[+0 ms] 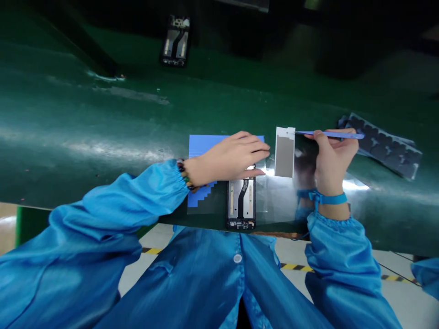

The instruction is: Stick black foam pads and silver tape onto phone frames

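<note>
My right hand (334, 153) is closed round a pair of blue tweezers (343, 135), whose tips point left. At those tips stands the top edge of a grey sheet with a white border (284, 155). My left hand (236, 157) hangs over a phone body (241, 201), its fingers stretched to the right with a gap to the thumb and nothing between them. The phone body lies near the table's front edge, its inner side up with a black flex cable, its top partly hidden by the hand. Under my left wrist lies a blue sheet with stepped edges (204, 144).
A second phone body (175, 41) lies further back on the green table (130, 123). Dark sheets with cut-out shapes (384, 144) are stacked at the right. Clear film (279, 205) lies beside the nearer phone body. A dark post (99, 59) stands at the back left.
</note>
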`<act>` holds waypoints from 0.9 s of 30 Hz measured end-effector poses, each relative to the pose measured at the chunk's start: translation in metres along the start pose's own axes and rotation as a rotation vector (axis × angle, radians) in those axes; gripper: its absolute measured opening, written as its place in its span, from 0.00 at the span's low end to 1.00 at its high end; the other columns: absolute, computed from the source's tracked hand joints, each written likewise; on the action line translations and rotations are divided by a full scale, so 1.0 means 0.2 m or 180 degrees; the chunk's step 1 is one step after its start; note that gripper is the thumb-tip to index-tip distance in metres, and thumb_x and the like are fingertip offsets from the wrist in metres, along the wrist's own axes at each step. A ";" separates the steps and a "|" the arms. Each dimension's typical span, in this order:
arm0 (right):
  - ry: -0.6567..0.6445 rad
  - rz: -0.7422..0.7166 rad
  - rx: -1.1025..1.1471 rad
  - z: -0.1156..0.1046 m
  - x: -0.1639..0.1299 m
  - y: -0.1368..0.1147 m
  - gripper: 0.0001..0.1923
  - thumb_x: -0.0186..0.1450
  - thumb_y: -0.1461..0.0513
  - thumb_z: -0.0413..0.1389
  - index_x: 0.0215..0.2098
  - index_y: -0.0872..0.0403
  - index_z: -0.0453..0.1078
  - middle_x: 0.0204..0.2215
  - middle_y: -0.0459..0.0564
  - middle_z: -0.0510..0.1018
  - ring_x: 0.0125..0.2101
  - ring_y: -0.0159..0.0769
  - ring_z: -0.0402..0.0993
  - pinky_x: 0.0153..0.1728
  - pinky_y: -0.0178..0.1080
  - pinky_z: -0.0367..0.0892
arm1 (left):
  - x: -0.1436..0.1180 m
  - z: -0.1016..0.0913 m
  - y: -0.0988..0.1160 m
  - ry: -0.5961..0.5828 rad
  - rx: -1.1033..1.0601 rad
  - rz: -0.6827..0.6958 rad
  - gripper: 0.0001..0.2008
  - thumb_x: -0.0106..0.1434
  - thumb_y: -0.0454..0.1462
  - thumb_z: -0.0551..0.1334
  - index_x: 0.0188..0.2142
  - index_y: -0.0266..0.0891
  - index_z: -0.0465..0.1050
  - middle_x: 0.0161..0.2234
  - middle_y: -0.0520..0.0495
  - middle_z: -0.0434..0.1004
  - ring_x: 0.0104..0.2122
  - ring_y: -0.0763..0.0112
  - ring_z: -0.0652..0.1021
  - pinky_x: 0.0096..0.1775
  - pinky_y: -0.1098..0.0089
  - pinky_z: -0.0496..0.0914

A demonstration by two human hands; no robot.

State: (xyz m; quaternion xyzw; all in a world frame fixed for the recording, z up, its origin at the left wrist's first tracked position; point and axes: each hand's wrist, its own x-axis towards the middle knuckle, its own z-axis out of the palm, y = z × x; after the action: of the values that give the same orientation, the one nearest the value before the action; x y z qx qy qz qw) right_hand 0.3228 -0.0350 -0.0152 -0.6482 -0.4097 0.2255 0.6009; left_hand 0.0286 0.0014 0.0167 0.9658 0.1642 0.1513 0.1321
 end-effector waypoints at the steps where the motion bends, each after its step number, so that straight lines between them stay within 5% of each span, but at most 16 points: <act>1: -0.0034 0.0004 -0.0008 0.00 0.00 0.00 0.16 0.65 0.61 0.70 0.40 0.48 0.65 0.32 0.41 0.78 0.34 0.37 0.86 0.48 0.46 0.79 | 0.07 0.01 -0.01 -0.0103 0.0095 0.0022 0.25 0.80 0.49 0.59 0.65 0.35 0.75 0.66 0.35 0.77 0.64 0.50 0.76 0.64 0.53 0.66; 7: -0.0250 0.0031 -0.0044 0.00 -0.01 0.03 0.19 0.66 0.55 0.71 0.42 0.48 0.65 0.33 0.41 0.78 0.39 0.40 0.87 0.50 0.47 0.80 | 0.31 0.07 -0.08 -0.0318 0.0314 -0.0026 0.37 0.78 0.58 0.58 0.68 0.28 0.71 0.66 0.30 0.75 0.65 0.46 0.74 0.66 0.53 0.61; 23: -0.0266 0.0021 0.0148 0.03 0.01 0.06 0.19 0.66 0.56 0.72 0.42 0.48 0.66 0.33 0.41 0.79 0.40 0.42 0.89 0.48 0.45 0.82 | 0.31 0.09 -0.08 -0.0224 0.0236 -0.0055 0.39 0.74 0.60 0.62 0.66 0.28 0.72 0.66 0.31 0.76 0.65 0.45 0.75 0.71 0.50 0.59; 27: -0.0021 0.0097 0.0378 0.00 0.03 -0.02 0.18 0.63 0.58 0.73 0.38 0.48 0.67 0.30 0.40 0.78 0.38 0.41 0.88 0.49 0.47 0.82 | 0.28 0.06 -0.08 -0.0232 0.0081 -0.0200 0.38 0.76 0.58 0.62 0.70 0.31 0.68 0.70 0.32 0.71 0.69 0.46 0.72 0.74 0.46 0.57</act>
State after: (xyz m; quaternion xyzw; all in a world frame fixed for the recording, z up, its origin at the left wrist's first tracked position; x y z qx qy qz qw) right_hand 0.3248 -0.0303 -0.0109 -0.6169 -0.3876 0.2606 0.6335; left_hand 0.0779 0.0329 0.0149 0.9666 0.1915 0.1097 0.1303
